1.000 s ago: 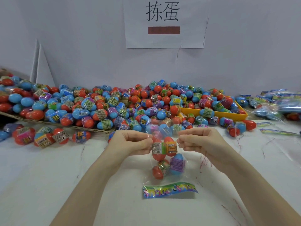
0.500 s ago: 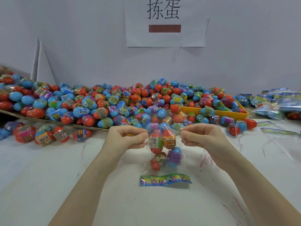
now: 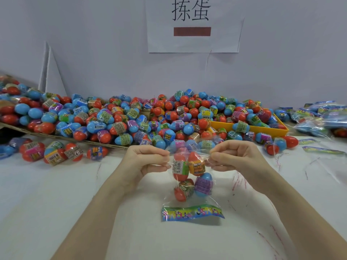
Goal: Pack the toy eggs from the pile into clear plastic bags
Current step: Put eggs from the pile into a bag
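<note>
- My left hand (image 3: 148, 162) has its grip pinched tight on the left edge of the clear plastic bag (image 3: 189, 177), just below the middle of the frame.
- My right hand (image 3: 234, 158) pinches the bag's right edge in the same way, so the mouth is stretched between both grips.
- I count four toy eggs inside the bag: a red egg with a green label (image 3: 180, 168) and a red egg with an orange label (image 3: 197, 165) above, a second red egg (image 3: 183, 190) and a blue egg with a purple label (image 3: 203, 185) below.
- The bag's colourful printed header strip (image 3: 192, 212) lies on the white surface (image 3: 56, 212) below the eggs.
- The big pile of red and blue toy eggs (image 3: 131, 119) runs across the middle of the frame, behind my hands.
- At the right of the pile I see a yellow plastic tray (image 3: 262, 128), partly buried in eggs.
- Filled bags (image 3: 323, 117) sit at the right edge.
- A white paper sign (image 3: 193, 25) hangs on the wall at upper centre.
</note>
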